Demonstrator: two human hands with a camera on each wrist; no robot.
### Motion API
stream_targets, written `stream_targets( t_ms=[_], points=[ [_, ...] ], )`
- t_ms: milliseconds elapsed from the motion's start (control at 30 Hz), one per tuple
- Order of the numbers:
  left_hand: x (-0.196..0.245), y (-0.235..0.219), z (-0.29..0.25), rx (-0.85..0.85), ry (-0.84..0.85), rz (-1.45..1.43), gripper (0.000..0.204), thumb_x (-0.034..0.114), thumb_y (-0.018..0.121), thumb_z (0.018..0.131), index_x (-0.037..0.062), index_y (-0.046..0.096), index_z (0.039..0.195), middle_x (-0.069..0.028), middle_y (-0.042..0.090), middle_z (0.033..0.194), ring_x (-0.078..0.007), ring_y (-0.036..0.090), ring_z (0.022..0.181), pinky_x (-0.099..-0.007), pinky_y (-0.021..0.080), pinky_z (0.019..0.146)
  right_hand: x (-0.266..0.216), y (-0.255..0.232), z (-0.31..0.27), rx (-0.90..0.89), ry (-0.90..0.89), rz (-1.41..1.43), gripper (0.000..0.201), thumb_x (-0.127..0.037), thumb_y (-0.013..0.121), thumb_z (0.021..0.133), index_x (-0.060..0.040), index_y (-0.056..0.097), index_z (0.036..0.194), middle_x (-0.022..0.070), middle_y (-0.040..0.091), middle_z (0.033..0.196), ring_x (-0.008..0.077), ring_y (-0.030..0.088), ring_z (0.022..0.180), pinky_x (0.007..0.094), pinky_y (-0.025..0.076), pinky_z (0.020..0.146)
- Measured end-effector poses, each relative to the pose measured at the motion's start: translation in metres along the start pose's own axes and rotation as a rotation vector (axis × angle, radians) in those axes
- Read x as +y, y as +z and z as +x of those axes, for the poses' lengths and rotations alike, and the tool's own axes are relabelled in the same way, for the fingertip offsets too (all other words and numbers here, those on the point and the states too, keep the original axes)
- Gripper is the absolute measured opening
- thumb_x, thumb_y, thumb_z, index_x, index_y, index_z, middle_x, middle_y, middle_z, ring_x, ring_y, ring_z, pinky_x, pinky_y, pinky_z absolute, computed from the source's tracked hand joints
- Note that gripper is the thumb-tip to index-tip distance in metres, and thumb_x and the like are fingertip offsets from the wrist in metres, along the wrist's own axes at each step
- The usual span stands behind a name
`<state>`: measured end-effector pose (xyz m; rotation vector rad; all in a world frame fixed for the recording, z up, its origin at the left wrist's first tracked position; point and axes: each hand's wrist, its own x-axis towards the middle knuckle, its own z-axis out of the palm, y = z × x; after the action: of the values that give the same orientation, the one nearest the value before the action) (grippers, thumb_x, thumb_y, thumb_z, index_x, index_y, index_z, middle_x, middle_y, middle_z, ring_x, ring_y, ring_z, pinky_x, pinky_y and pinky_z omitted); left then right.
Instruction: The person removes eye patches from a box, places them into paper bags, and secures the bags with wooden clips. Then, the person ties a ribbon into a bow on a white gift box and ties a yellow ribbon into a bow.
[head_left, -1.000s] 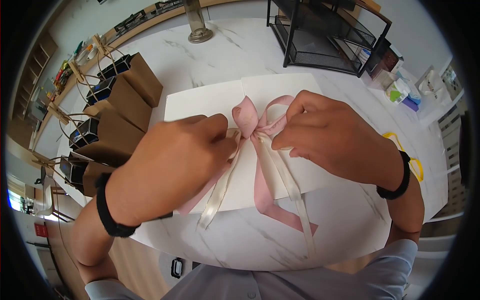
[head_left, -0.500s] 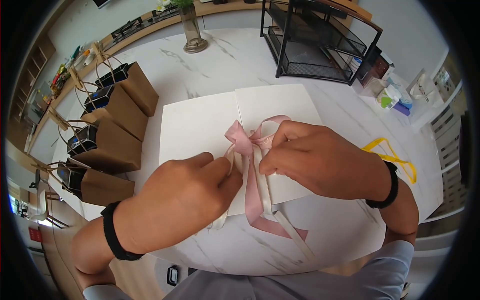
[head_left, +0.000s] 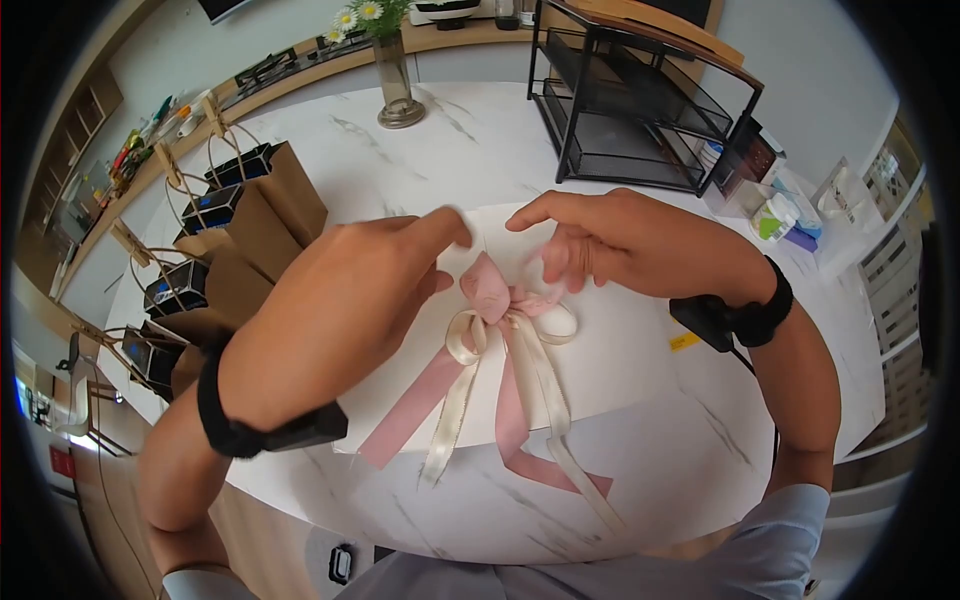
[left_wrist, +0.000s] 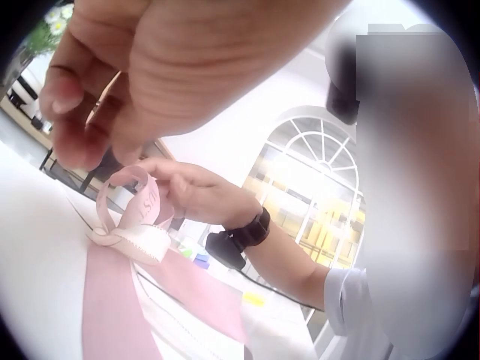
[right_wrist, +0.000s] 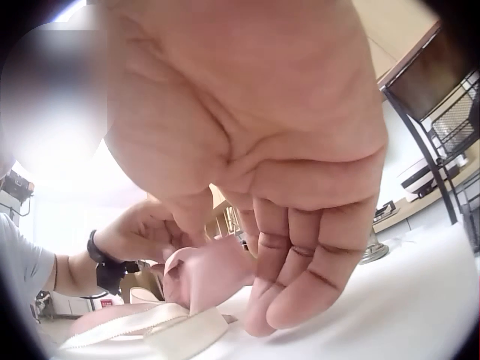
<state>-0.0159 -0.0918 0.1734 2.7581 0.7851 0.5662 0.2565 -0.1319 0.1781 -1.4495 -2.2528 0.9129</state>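
The wide pink ribbon [head_left: 483,290] and the narrower cream ribbon with a stitched edge [head_left: 555,385] form a bow on top of the flat white box [head_left: 620,370], which lies on the white marble-patterned surface [head_left: 480,140]. The left hand [head_left: 335,310] is above the left part of the box, its fingers loosely bent and pinching nothing that shows. The right hand [head_left: 630,245] is over the box's right part, index finger stretched out and the others relaxed beside the pink loop; whether they touch it I cannot tell.

Both ribbons look light, limp and rather smooth, so the loops probably flatten or slide under a hard tug. The pink one, being broad, seems likely to crease if pinched across its width; the cream one looks slicker and apt to twist. The safest hold is probably a light pinch inside each loop close to the knot [head_left: 503,318], with the loose tails, which run past the box's near edge, taken flat between thumb and finger. The box itself looks stiff but thin-walled; it would be better held by its sides than pressed on its top near the seam.
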Motion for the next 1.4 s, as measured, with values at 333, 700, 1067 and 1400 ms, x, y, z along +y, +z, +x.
stream_targets(
  t_ms=[333,700,1067,1400],
  points=[
    [-0.028,0.028,0.039,-0.049,0.171,-0.117,0.02,-0.009,0.069,0.077,-0.001,0.068,0.095,-0.0167,0.066,0.088,-0.035,0.066,0.084,-0.0396,0.053,0.077,0.015,0.014,0.039,-0.073,-0.169,0.034,0.039,-0.014,0.063,0.097,0.001,0.053,0.131,0.0092,0.07,0.09,0.0155,0.067,0.08,0.0303,0.053,0.07],
    [-0.026,0.018,0.021,-0.07,-0.154,-0.229,0.028,0.005,0.08,0.079,-0.0034,0.06,0.096,-0.015,0.065,0.078,-0.0258,0.066,0.074,-0.0373,0.053,0.07,0.0,-0.005,0.033,-0.024,-0.249,0.128,0.027,0.0,0.063,0.087,-0.0013,0.061,0.114,0.008,0.069,0.11,0.0166,0.065,0.096,0.0325,0.053,0.08],
    [-0.037,0.03,0.018,-0.045,-0.073,-0.305,0.011,0.005,0.074,0.081,-0.0045,0.07,0.083,-0.0216,0.069,0.077,-0.0378,0.068,0.073,-0.0406,0.053,0.068,-0.022,0.02,0.039,0.079,-0.539,-0.375,0.024,0.002,0.07,0.08,-0.0069,0.066,0.103,0.0101,0.058,0.098,0.0308,0.06,0.094,0.0405,0.05,0.079],
    [-0.037,0.029,0.016,-0.072,-0.072,-0.303,0.01,0.003,0.074,0.083,-0.0046,0.071,0.088,-0.0222,0.07,0.082,-0.0385,0.069,0.079,-0.0411,0.054,0.073,-0.041,0.01,0.035,-0.06,-0.437,-0.498,0.015,-0.001,0.07,0.079,-0.0049,0.064,0.093,0.0104,0.06,0.096,0.0327,0.064,0.086,0.041,0.052,0.075]
  ],
)
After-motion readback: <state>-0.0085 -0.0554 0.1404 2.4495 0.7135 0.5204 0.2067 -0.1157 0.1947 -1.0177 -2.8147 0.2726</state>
